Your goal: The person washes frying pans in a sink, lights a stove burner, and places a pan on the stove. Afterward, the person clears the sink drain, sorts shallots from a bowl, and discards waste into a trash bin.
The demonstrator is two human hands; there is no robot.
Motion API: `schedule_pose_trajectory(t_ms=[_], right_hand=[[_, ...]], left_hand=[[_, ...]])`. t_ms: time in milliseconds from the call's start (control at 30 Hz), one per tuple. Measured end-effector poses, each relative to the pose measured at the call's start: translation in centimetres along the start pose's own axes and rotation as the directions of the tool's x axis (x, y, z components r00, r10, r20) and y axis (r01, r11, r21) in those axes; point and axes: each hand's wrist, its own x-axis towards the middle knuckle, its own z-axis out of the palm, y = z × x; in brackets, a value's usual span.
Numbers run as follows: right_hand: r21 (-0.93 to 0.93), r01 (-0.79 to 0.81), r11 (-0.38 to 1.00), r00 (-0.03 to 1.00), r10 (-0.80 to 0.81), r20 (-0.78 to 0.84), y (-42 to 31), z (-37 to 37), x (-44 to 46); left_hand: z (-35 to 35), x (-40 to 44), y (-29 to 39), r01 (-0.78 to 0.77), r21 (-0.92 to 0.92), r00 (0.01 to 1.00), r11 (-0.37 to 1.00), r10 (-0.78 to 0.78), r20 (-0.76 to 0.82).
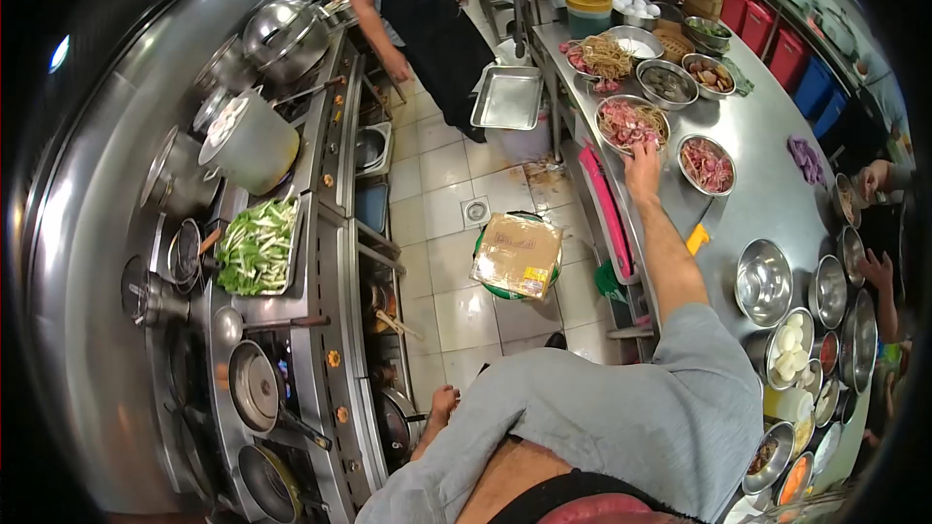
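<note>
My right hand (641, 159) reaches into a steel bowl of sliced meat and red onion (626, 121) on the steel counter; its fingertips are down in the food, and what they hold is too small to tell. Beside it stands a second bowl of red onion and meat (707, 165). A knife with a yellow handle (697, 238) lies nearer to me on the counter. My left hand (445, 402) hangs low by the stove side with its fingers curled; anything in it is hidden.
A co-worker in a dark apron (427, 29) stands in the aisle near a steel tray (508, 98). A cardboard box (517, 254) sits low in the aisle. Stoves hold a large pot (250, 146), a tray of greens (257, 247) and pans (256, 386). Other people's hands show at right.
</note>
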Motion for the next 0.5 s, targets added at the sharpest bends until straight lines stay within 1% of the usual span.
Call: schedule_pose_trajectory(t_ms=[33,100,167,200,233,267,333,367,400,433,467,500], right_hand=[[0.007,0.012,1.000,1.000,-0.012,0.000,-0.1,-0.6,-0.5],[0.056,0.037,0.998,0.999,-0.037,-0.008,-0.8,-2.0,-1.8],[0.096,0.058,0.994,0.998,-0.057,-0.014,-2.1,-3.9,-3.0],[0.121,0.108,0.987,0.994,-0.104,-0.038,-3.1,-5.1,-3.7],[0.143,0.158,0.977,0.987,-0.150,-0.061,-4.2,-6.6,-4.5],[0.143,0.163,0.976,0.986,-0.156,-0.059,-5.5,-8.1,-5.3],[0.207,0.261,0.943,0.964,-0.265,-0.008,-8.6,-11.2,-7.8],[0.204,0.258,0.944,0.964,-0.266,0.011,-10.3,-13.0,-9.5],[0.276,0.350,0.895,0.930,-0.366,0.007,-12.3,-15.0,-11.4],[0.346,0.436,0.831,0.886,-0.463,-0.005,-14.1,-16.5,-13.4],[0.379,0.478,0.792,0.852,-0.523,0.018,-15.6,-17.7,-15.6],[0.416,0.518,0.747,0.810,-0.585,0.040,-17.0,-19.0,-18.0]], left_hand=[[0.3,-0.7,0.8,-0.017,-0.083,0.999,0.996,0.015,-0.033],[0.8,-1.4,2.0,-0.069,-0.102,0.992,0.992,0.057,-0.108],[0.6,-2.9,3.6,-0.107,-0.127,0.990,0.986,0.094,-0.104],[0.4,-3.7,4.1,-0.137,-0.144,0.988,0.980,0.124,-0.094],[0.4,-4.0,4.1,-0.176,-0.121,0.981,0.977,0.164,-0.108],[0.4,-4.5,4.2,-0.212,-0.097,0.972,0.972,0.200,-0.120],[0.5,-6.1,4.4,-0.341,-0.097,0.935,0.935,0.327,-0.138],[0.4,-7.4,4.8,-0.400,-0.120,0.914,0.909,0.387,-0.120],[0.5,-9.0,5.3,-0.453,-0.147,0.891,0.879,0.442,-0.101],[0.7,-11.0,5.7,-0.494,-0.233,0.869,0.838,0.485,-0.098],[0.9,-13.0,6.4,-0.530,-0.321,0.844,0.785,0.527,-0.104],[0.8,-15.4,6.9,-0.538,-0.372,0.833,0.757,0.545,-0.095]])
